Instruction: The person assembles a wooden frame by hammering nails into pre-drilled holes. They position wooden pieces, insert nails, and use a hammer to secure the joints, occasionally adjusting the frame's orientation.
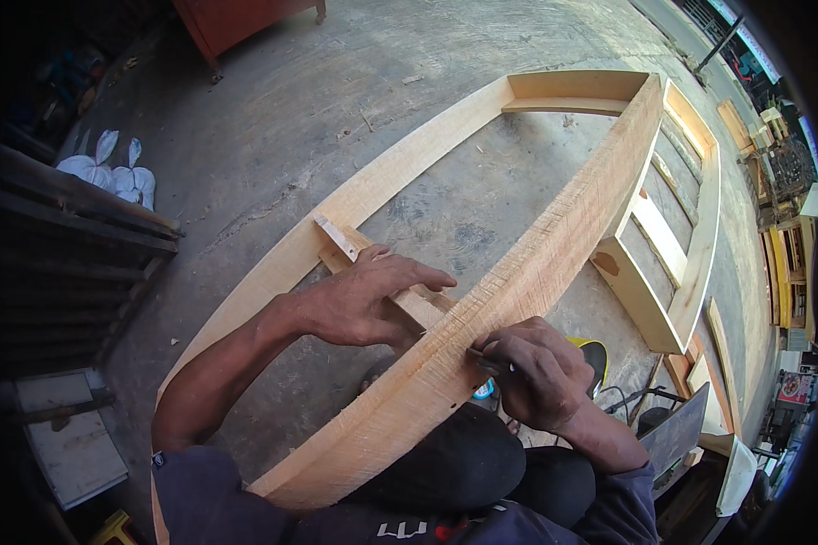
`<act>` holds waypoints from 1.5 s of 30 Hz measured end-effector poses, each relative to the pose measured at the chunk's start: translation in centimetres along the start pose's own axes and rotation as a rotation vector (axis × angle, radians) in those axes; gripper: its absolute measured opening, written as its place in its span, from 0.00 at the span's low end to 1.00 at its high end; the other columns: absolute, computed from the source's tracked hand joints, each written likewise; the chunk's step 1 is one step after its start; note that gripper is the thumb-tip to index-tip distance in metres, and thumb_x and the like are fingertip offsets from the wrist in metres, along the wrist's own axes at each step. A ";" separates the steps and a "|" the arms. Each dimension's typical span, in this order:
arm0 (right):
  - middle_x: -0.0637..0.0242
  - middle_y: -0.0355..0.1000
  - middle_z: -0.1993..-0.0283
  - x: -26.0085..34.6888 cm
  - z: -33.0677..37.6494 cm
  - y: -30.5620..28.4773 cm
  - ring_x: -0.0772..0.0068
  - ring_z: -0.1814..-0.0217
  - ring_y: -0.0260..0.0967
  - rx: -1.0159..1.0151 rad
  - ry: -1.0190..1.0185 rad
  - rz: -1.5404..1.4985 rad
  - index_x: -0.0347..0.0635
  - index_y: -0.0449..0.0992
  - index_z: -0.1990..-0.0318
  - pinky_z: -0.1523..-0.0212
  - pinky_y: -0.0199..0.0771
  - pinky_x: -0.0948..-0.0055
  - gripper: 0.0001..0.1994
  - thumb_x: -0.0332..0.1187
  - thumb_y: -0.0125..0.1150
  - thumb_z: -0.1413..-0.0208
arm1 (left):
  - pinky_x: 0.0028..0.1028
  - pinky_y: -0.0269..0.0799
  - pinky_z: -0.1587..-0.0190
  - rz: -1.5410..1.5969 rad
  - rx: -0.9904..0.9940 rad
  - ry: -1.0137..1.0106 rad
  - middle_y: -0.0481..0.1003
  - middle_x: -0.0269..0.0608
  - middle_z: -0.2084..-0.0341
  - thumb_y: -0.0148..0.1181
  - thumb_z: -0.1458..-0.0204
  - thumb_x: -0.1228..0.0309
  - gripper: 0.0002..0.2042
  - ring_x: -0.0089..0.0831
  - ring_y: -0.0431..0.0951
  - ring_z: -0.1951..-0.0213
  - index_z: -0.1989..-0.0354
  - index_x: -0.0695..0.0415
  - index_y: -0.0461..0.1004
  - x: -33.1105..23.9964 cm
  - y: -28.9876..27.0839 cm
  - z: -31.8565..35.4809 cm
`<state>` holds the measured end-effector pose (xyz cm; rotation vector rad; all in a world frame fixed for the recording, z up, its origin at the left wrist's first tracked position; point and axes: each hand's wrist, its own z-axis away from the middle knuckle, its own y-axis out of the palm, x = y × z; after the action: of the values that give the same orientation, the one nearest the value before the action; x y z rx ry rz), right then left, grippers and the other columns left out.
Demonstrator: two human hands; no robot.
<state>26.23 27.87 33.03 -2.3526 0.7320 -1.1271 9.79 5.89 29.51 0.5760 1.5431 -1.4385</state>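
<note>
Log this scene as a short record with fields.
Place: workshop with concrete floor
Work piece: pale wooden frame set on edge
Left hand: flat on a small wood block held against the frame's near rail
Right hand: closed on a pencil, tip at the rail's face
Behind right hand: yellow and black tool, mostly hidden
Right side: a second frame with slats
Far left: white sacks

White tied sacks (109, 173) lie on the floor far left; a red sign (795, 388) stands far right.
</note>
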 end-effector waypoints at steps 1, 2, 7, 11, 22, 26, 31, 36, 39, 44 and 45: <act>0.57 0.80 0.61 -0.1 -0.2 0.1 0.63 0.64 0.80 -0.015 -0.012 -0.016 0.33 0.81 0.58 0.67 0.80 0.69 0.16 0.20 0.72 0.59 | 0.44 0.60 0.30 -0.104 -0.067 -0.017 0.76 0.44 0.43 0.68 0.55 0.72 0.30 0.40 0.72 0.37 0.38 0.53 0.73 -1.2 -0.9 0.4; 0.57 0.80 0.62 -0.3 -0.3 0.2 0.62 0.65 0.79 -0.030 -0.022 -0.035 0.33 0.81 0.58 0.68 0.79 0.69 0.17 0.20 0.72 0.59 | 0.45 0.59 0.29 -0.219 -0.093 -0.109 0.75 0.45 0.42 0.71 0.55 0.71 0.32 0.41 0.71 0.36 0.37 0.54 0.72 -2.4 -1.7 0.9; 0.56 0.79 0.62 -0.9 -0.4 0.7 0.62 0.66 0.78 -0.060 -0.069 -0.055 0.33 0.81 0.56 0.69 0.77 0.68 0.17 0.20 0.73 0.58 | 0.43 0.66 0.33 -0.030 -0.279 0.066 0.73 0.46 0.41 0.78 0.54 0.64 0.31 0.41 0.72 0.37 0.39 0.51 0.76 -8.3 -4.0 1.9; 0.56 0.78 0.61 -0.8 -0.3 1.0 0.62 0.66 0.77 -0.116 -0.067 -0.027 0.33 0.80 0.55 0.70 0.77 0.67 0.17 0.20 0.73 0.55 | 0.37 0.75 0.41 0.011 -0.311 0.120 0.77 0.44 0.47 0.79 0.56 0.70 0.21 0.37 0.77 0.43 0.51 0.48 0.84 -10.9 -0.5 1.4; 0.57 0.77 0.57 -1.3 1.7 0.4 0.64 0.62 0.77 -0.126 0.055 -0.072 0.35 0.80 0.52 0.62 0.78 0.67 0.15 0.24 0.72 0.48 | 0.33 0.82 0.53 -0.327 -0.466 0.243 0.81 0.42 0.56 0.75 0.53 0.77 0.12 0.36 0.83 0.53 0.58 0.56 0.84 -10.7 0.7 0.8; 0.51 0.77 0.53 -5.1 10.1 0.8 0.56 0.56 0.79 -0.210 0.643 -0.056 0.34 0.78 0.47 0.58 0.80 0.61 0.15 0.25 0.65 0.41 | 0.33 0.81 0.50 -0.320 -0.472 0.174 0.81 0.41 0.58 0.73 0.52 0.79 0.09 0.37 0.82 0.51 0.62 0.60 0.83 -11.3 0.5 0.8; 0.39 0.74 0.51 -9.9 26.0 8.9 0.40 0.46 0.75 0.166 1.269 0.510 0.30 0.68 0.39 0.49 0.76 0.47 0.27 0.36 0.67 0.42 | 0.36 0.80 0.46 -0.279 -0.478 0.160 0.82 0.42 0.58 0.72 0.53 0.81 0.07 0.39 0.83 0.47 0.65 0.61 0.84 -11.2 0.5 0.8; 0.37 0.76 0.52 -9.9 31.1 9.9 0.40 0.51 0.78 0.003 1.358 0.150 0.31 0.66 0.37 0.50 0.76 0.51 0.29 0.36 0.67 0.43 | 0.35 0.81 0.48 -0.274 -0.497 0.165 0.83 0.42 0.58 0.72 0.54 0.82 0.08 0.38 0.83 0.49 0.65 0.60 0.84 -11.1 0.7 0.8; 0.38 0.78 0.56 -7.0 27.4 5.1 0.47 0.59 0.80 -0.155 1.410 -0.117 0.32 0.67 0.39 0.54 0.78 0.55 0.27 0.36 0.67 0.41 | 0.34 0.82 0.50 -0.295 -0.491 0.187 0.83 0.42 0.58 0.72 0.54 0.82 0.08 0.37 0.84 0.51 0.65 0.59 0.85 -11.2 0.5 0.8; 0.48 0.76 0.66 -1.1 18.3 -4.2 0.57 0.69 0.79 -0.363 1.010 -0.345 0.33 0.65 0.38 0.63 0.77 0.60 0.26 0.33 0.66 0.40 | 0.32 0.84 0.53 -0.317 -0.504 0.207 0.83 0.42 0.57 0.72 0.54 0.81 0.09 0.36 0.84 0.53 0.64 0.59 0.85 -11.4 0.4 0.8; 0.50 0.75 0.66 -0.1 16.7 -5.6 0.56 0.70 0.79 -0.299 0.932 -0.272 0.34 0.65 0.38 0.64 0.77 0.60 0.26 0.32 0.66 0.41 | 0.32 0.84 0.53 -0.321 -0.500 0.211 0.83 0.41 0.57 0.73 0.54 0.81 0.09 0.35 0.84 0.53 0.64 0.59 0.85 -11.4 0.4 0.8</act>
<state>41.07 34.77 26.58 -2.1052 0.9227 -2.4387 15.65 7.95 39.07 0.1850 2.1482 -1.1724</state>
